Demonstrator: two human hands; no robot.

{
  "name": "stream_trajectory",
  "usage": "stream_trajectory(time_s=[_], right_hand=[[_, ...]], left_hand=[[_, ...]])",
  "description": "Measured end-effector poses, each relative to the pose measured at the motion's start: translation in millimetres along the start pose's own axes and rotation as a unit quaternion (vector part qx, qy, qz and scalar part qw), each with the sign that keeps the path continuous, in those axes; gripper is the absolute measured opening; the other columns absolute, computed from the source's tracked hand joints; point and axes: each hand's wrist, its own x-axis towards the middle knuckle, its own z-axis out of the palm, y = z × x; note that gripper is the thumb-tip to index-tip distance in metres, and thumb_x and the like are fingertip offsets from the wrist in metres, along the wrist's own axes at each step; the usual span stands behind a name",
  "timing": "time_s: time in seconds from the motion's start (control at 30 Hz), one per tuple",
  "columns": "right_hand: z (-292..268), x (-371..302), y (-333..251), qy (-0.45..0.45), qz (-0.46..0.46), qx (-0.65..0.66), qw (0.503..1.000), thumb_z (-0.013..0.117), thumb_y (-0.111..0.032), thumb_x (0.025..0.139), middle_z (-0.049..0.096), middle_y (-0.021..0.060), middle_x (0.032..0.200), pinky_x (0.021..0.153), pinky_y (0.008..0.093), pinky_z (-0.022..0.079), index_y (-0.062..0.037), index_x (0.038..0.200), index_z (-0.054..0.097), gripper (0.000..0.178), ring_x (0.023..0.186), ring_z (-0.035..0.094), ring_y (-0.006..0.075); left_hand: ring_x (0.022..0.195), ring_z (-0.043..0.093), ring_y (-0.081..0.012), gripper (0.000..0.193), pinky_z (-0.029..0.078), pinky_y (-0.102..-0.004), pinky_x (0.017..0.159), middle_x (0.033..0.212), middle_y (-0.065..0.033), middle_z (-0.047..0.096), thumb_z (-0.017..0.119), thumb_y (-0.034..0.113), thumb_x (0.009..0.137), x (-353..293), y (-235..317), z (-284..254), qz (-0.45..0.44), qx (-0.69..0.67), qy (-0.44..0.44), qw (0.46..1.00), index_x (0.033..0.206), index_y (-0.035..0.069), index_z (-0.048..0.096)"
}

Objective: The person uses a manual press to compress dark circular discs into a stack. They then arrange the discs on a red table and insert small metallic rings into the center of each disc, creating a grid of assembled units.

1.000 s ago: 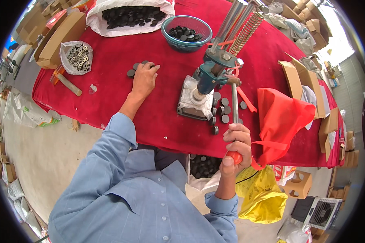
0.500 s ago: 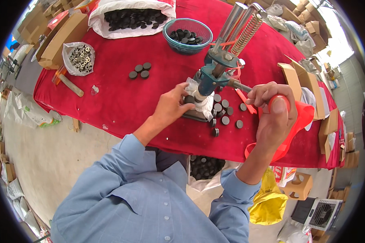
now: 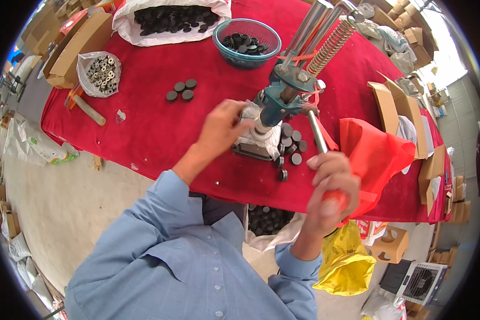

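Observation:
A teal hand press (image 3: 276,104) with a tall spring stands on the red-covered table. My right hand (image 3: 330,189) is wrapped around the red-knobbed end of its lever (image 3: 317,132), pulled down toward me. My left hand (image 3: 218,128) is beside the press's left side, slightly blurred; finger and thumb look apart, and I see nothing between them. White wrapping (image 3: 269,140) surrounds the lower end of the ram above the dark base (image 3: 255,151). Several round black caps (image 3: 287,141) lie just right of the base.
Black caps fill a white sack (image 3: 165,38) and a clear bowl (image 3: 247,57) at the back. Small metal rings lie in a plastic bag (image 3: 80,74), near a hammer (image 3: 90,111). Loose caps (image 3: 187,95) sit at mid-left. A red bag (image 3: 376,154) lies on the right.
My right hand has drawn the lever down and toward me. My left hand has shifted slightly left and up; the black cap seen at its fingertips before is no longer visible there.

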Motion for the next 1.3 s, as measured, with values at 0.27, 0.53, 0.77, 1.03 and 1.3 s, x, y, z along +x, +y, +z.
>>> stream_trajectory(time_s=[0.27,0.53,0.77,1.03,1.3], right_hand=[[3,-59,12,0.015,0.007,-0.055,0.998,0.071,-0.050,0.096,0.061,0.0137,0.092,0.083,0.0456,0.058,-0.0067,0.091,0.055,0.047,0.109,0.060,0.0359],[9,-67,17,0.038,0.011,-0.041,0.998,0.071,-0.053,0.096,0.060,0.0151,0.096,0.082,0.0447,0.058,-0.0069,0.092,0.053,0.049,0.110,0.059,0.0358],[4,-46,6,0.029,0.000,-0.061,0.998,0.071,-0.047,0.097,0.063,0.0143,0.087,0.083,0.0442,0.056,-0.0038,0.091,0.058,0.046,0.099,0.064,0.0348],[-3,54,-14,-0.001,0.088,-0.012,0.996,0.068,-0.037,0.098,0.061,0.0125,0.083,0.083,0.0415,0.054,0.0007,0.092,0.058,0.039,0.083,0.063,0.0253],[0,77,-11,0.015,0.111,0.036,0.993,0.065,-0.028,0.098,0.059,0.0125,0.079,0.074,0.0397,0.054,0.0020,0.092,0.057,0.031,0.076,0.061,0.0226]], left_hand=[[0.115,0.059,-0.0353,0.033,0.051,-0.0471,0.097,0.127,-0.0128,0.064,0.076,0.012,0.090,1,-95,-72,0.005,0.395,0.052,0.917,0.122,0.007,0.073],[0.093,0.067,-0.0284,0.041,0.056,-0.0414,0.084,0.112,-0.0119,0.070,0.078,0.009,0.089,-20,-103,-85,-0.042,0.233,0.073,0.969,0.129,0.005,0.072],[0.071,0.069,-0.0249,0.059,0.057,-0.0374,0.069,0.106,-0.0143,0.074,0.089,0.014,0.080,-24,-7,-43,-0.080,0.057,0.006,0.995,0.133,0.003,0.065],[0.078,0.070,-0.0287,0.070,0.059,-0.0401,0.073,0.101,-0.0153,0.074,0.092,0.017,0.078,-14,6,6,0.058,0.074,-0.025,0.995,0.137,0.003,0.058],[0.109,0.069,-0.0409,0.070,0.056,-0.0483,0.091,0.117,-0.0210,0.070,0.089,0.020,0.080,-2,19,27,0.047,0.078,-0.058,0.994,0.137,-0.001,0.055]])
